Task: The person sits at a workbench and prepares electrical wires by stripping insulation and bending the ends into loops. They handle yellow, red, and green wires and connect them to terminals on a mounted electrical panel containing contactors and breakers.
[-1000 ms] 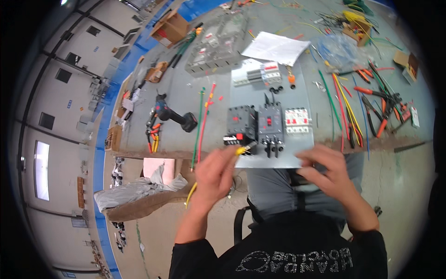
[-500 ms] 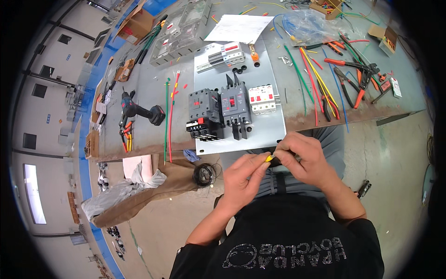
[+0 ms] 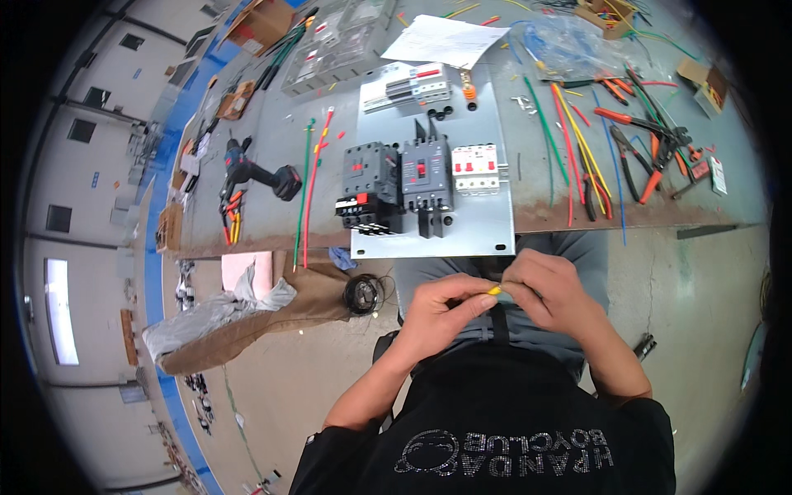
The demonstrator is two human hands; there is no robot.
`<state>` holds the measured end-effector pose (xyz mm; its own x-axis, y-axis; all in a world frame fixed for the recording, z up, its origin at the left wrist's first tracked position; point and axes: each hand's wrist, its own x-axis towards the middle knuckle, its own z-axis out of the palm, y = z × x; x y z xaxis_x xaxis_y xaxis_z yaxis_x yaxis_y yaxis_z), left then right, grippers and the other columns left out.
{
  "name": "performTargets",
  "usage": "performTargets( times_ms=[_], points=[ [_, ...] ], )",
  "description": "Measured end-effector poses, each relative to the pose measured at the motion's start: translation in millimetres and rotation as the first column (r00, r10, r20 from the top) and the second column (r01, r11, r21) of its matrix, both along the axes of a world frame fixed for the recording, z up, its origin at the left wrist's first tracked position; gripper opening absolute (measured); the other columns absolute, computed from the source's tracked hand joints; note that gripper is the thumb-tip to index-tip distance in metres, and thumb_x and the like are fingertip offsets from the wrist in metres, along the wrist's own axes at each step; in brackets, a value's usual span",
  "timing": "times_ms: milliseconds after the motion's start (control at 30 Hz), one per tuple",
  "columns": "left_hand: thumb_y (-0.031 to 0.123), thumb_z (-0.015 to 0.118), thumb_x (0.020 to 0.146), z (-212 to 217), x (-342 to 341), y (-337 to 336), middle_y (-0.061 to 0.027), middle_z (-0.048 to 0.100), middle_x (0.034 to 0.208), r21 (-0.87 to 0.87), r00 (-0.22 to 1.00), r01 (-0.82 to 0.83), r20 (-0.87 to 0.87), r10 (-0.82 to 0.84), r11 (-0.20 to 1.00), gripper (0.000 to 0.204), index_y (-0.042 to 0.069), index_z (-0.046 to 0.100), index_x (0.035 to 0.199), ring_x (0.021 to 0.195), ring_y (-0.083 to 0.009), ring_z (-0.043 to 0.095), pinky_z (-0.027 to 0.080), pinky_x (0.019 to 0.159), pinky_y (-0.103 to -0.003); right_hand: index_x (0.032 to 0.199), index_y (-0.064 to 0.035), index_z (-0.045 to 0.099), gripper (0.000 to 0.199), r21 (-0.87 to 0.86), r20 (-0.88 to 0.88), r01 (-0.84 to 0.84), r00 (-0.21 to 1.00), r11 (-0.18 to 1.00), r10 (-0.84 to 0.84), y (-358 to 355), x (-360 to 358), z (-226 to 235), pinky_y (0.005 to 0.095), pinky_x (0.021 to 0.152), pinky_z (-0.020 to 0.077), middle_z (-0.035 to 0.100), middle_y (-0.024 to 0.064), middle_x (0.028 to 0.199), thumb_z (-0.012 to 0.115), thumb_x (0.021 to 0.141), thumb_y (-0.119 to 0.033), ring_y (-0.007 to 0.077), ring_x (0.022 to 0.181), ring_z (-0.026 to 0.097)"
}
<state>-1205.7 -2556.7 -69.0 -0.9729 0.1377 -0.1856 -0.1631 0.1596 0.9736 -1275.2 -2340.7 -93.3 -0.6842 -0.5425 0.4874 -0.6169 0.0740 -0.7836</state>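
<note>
My left hand (image 3: 441, 312) and my right hand (image 3: 551, 290) meet over my lap, below the table edge. Between their fingertips they pinch a short yellow wire piece (image 3: 494, 289). Just above them a grey metal mounting plate (image 3: 487, 235) lies on the table and juts past its front edge. It carries a black contactor (image 3: 368, 183), a dark circuit breaker (image 3: 426, 177) and a white breaker with red switches (image 3: 475, 167). A row of white breakers (image 3: 408, 87) sits at the plate's far end.
Green, red and yellow wires (image 3: 577, 153) and orange-handled pliers (image 3: 639, 148) lie right of the plate. A cordless drill (image 3: 256, 175) rests at left beside long red and green wires (image 3: 309, 186). A coil of black wire (image 3: 365, 293) and crumpled plastic (image 3: 206, 309) lie on cardboard on the floor.
Both hands drew back from the plate's front edge down to my lap and now hold the yellow piece between them. The view has tilted down.
</note>
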Motion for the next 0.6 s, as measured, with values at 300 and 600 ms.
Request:
performTargets(
  times_ms=[300,600],
  points=[
    [0.007,0.073,0.098,-16,-1,17,-0.0062,0.073,0.088,-0.086,0.987,-0.043,-0.155,0.029,0.995,0.021,-0.002,0.075,0.117,0.076,-0.0097,0.063,0.052,0.070,-0.026,0.094,-0.0016,0.065,0.007,0.026,0.136,-0.010,0.991,1.000,0.006,7,-3,-10,0.0370,0.060,0.0486,0.061,0.0113,0.081,0.071,0.091,-0.004,0.0292,0.068,0.061],
    [0.011,0.073,0.098,-27,-4,26,-0.0122,0.064,0.077,-0.349,0.961,-0.095,-0.277,-0.006,0.932,0.024,0.001,0.075,0.119,0.067,-0.0217,0.060,0.048,0.062,-0.033,0.087,0.0016,0.064,0.019,-0.043,0.620,-0.037,0.783,0.998,0.056,11,-9,-17,0.0275,0.053,0.0446,0.058,0.0042,0.071,0.069,0.099,-0.012,0.0091,0.056,0.056]
  ],
)
